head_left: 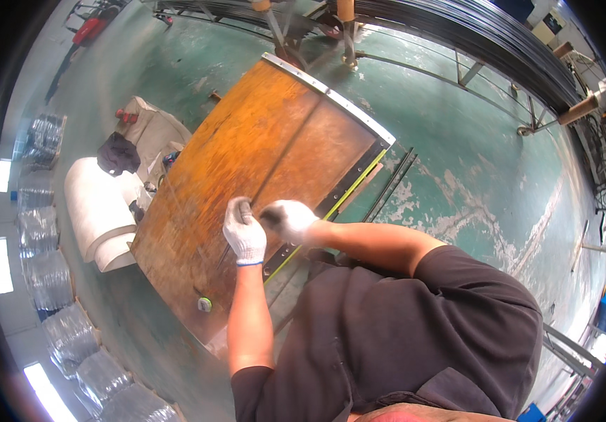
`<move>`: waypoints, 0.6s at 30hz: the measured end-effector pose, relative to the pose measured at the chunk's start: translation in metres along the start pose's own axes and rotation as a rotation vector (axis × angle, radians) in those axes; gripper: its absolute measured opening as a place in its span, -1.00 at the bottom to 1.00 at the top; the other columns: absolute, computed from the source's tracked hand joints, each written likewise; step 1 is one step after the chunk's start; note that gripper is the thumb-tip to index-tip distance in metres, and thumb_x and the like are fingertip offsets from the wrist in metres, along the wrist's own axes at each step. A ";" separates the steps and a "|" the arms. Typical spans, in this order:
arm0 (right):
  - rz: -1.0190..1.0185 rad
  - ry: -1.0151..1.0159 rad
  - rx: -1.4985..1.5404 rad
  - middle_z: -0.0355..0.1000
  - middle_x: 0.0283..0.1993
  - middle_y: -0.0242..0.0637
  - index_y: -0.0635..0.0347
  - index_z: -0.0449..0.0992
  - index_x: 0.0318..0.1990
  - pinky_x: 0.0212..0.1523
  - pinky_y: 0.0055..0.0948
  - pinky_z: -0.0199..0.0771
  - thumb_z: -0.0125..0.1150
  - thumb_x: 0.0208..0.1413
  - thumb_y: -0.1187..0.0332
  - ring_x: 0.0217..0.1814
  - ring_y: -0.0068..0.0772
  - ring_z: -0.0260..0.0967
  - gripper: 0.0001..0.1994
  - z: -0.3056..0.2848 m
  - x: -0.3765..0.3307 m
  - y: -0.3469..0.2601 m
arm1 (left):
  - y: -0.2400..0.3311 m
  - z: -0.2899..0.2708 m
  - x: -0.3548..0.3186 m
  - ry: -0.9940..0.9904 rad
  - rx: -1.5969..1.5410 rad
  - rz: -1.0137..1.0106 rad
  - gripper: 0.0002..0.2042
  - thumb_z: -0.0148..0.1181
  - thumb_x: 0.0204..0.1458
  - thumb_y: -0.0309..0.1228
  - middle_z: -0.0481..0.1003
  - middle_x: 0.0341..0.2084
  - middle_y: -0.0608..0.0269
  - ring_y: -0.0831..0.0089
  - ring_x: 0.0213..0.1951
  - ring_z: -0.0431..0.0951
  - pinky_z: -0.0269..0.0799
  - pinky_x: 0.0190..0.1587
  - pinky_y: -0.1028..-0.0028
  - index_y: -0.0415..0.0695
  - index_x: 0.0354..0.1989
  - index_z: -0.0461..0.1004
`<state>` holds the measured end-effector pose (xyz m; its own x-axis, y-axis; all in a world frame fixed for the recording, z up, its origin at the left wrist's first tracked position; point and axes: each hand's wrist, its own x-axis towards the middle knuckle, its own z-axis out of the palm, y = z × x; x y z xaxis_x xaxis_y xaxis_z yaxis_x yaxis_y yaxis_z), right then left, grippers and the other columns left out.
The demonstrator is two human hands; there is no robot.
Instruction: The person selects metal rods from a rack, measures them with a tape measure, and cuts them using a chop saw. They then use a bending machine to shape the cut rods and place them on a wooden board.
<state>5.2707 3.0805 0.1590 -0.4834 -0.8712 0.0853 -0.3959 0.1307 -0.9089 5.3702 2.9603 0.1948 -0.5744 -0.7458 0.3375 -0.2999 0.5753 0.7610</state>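
Both my hands wear white knitted gloves and meet over the near part of a brown wooden worktable [211,169]. My left hand [244,233] is closed, its fingers curled and its thumb up front. Just to its right, my right hand [290,221] is closed too, its grey-palmed fingers blurred by motion. What they hold, if anything, is hidden. A long thin dark strip [292,141] appears to run across the tabletop from the far edge to my hands; whether either hand grips it is unclear. A small round tape measure [204,304] lies near the table's lower left corner.
A metal edging [331,91] lines the table's far side; a yellow-green strip [356,184] runs along the right. Two dark bars [391,184] lie on the green floor. Behind stands a rack of long dark profiles [472,35]. White rolls [99,207] and wrapped silvery bundles [71,337] stand left.
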 end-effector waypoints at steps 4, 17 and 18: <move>-0.096 0.568 -0.329 0.55 0.04 -0.08 0.05 0.63 0.04 0.14 0.04 0.50 0.53 0.04 0.42 0.12 0.16 0.47 -0.62 -0.065 -0.032 0.044 | -0.039 0.007 -0.053 -0.081 0.332 -0.051 -0.83 0.22 0.38 -0.25 0.69 -0.29 0.09 -0.09 -0.21 0.70 0.60 -0.13 0.07 0.00 -0.20 0.67; -0.129 -0.056 -0.766 0.62 -0.20 -0.29 -0.02 0.73 -0.32 0.15 -0.09 0.48 0.45 0.06 0.14 0.01 -0.10 0.54 -0.83 -0.090 -0.021 0.145 | -0.108 0.022 -0.130 -0.422 0.502 -0.098 -0.81 0.38 0.17 -0.41 0.61 -0.08 0.04 -0.04 0.01 0.60 0.53 0.09 0.09 -0.05 -0.06 0.65; -0.151 -0.069 -0.768 0.63 -0.20 -0.28 -0.02 0.73 -0.34 0.08 -0.10 0.51 0.45 0.06 0.13 0.01 -0.09 0.56 -0.82 -0.090 -0.020 0.148 | -0.105 0.015 -0.133 -0.421 0.557 -0.085 -0.80 0.39 0.16 -0.41 0.61 -0.07 0.06 -0.03 0.05 0.59 0.52 0.13 0.08 -0.04 -0.05 0.65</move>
<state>5.1508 3.1597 0.0595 -0.3421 -0.9296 0.1371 -0.8943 0.2774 -0.3511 5.4666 3.0042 0.0621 -0.7444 -0.6666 -0.0395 -0.6372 0.6915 0.3402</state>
